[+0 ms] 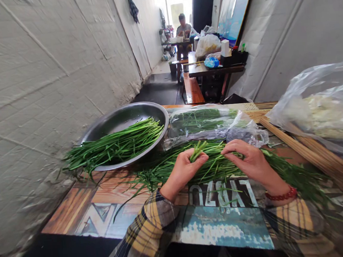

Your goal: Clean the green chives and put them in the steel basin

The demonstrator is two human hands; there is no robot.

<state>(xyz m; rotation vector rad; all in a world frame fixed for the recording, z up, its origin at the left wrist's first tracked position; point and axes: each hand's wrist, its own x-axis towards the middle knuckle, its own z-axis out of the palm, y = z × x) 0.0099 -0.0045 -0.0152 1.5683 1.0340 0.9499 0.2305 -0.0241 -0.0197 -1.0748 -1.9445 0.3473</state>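
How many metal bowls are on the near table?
1: the bowl, left of the left hand, with greens hanging over its rim. No second one shows there.

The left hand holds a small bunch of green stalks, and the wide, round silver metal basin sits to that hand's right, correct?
Not quite: the head view shows the wide, round silver metal basin to that hand's left. The left hand does hold a small bunch of green stalks.
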